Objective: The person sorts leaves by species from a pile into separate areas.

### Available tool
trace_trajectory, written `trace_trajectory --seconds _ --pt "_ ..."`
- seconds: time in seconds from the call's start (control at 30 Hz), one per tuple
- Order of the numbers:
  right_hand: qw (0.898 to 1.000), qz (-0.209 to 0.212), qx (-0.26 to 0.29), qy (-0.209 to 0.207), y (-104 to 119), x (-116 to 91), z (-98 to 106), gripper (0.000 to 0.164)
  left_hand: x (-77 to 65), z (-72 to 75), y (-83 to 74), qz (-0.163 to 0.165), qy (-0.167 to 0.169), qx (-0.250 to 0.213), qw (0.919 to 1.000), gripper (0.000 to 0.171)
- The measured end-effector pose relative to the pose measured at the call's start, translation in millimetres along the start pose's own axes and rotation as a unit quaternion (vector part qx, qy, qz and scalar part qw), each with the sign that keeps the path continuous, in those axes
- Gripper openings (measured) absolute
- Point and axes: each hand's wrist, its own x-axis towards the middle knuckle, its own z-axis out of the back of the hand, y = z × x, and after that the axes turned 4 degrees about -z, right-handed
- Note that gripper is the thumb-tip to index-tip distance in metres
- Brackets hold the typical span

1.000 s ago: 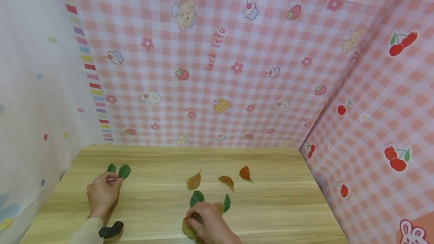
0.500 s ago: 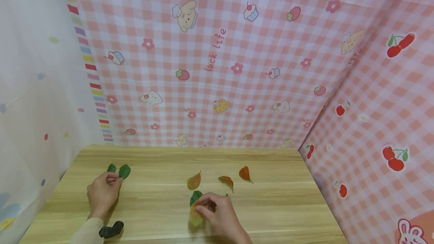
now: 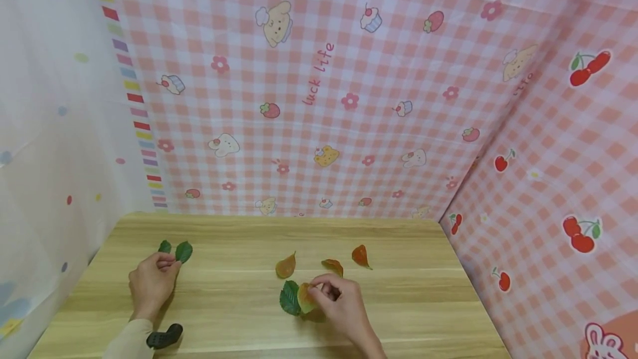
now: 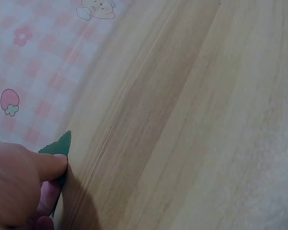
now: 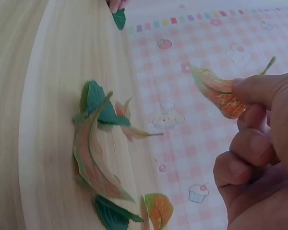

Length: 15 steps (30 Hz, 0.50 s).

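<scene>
My left hand [image 3: 153,286] pinches a green leaf [image 3: 184,251] with toothed edges between thumb and fingertips, at the table's left. Beside it a second green leaf [image 3: 164,246] shows partly behind the fingers. In the left wrist view only the tip of a green leaf [image 4: 62,143] sticks out past the thumb. My right hand [image 3: 344,306] holds a yellow-orange leaf [image 5: 216,91] by thumb and forefinger, raised off the table. Below it in the right wrist view lie a curled orange-green leaf [image 5: 93,158] and two green leaves, one [image 5: 100,104] farther off, one [image 5: 113,213] nearer.
Farther back on the wooden table [image 3: 229,314] lie an orange-yellow leaf [image 3: 286,266], a curled brown-orange leaf [image 3: 333,266] and a red-orange leaf [image 3: 360,255]. A pink checked cloth [image 3: 299,137] hangs behind the table, with more cloth at both sides.
My right hand has lifted the yellow-orange leaf from the front of the table and carried it back and to the right. My left hand stays where it was.
</scene>
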Motion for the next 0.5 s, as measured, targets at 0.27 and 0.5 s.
trace_trajectory --seconds 0.27,0.5 --pt "1.0 0.013 -0.007 -0.017 -3.7 0.5 7.3 0.012 1.1 -1.6 3.8 -0.01 -0.005 0.004 0.9999 0.016" --pt "1.0 0.01 0.003 -0.011 -12.1 -0.1 13.6 0.022 1.2 -2.1 4.9 -0.013 -0.006 0.007 0.9999 0.015"
